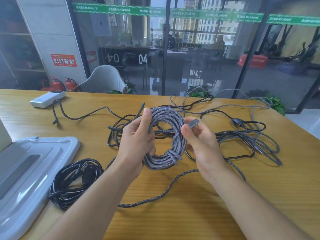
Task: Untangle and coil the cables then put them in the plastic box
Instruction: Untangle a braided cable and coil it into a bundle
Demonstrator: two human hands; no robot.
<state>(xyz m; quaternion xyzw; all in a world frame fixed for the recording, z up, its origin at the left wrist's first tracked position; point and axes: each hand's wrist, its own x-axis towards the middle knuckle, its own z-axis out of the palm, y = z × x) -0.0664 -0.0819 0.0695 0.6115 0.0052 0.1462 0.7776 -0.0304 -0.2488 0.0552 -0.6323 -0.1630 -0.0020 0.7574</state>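
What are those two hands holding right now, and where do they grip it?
The left hand grips the grey braided coil by its left side; the right hand pinches that cable's metal plug at its end.

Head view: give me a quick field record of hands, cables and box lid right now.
left hand: grips grey braided coil at its left side
right hand: pinches the cable's metal plug
black coil: on wooden table, beside the lid
tangle: loose cables behind the hands, not yet coiled
white lid: flat at the table's left edge
power bank: far left, cable attached
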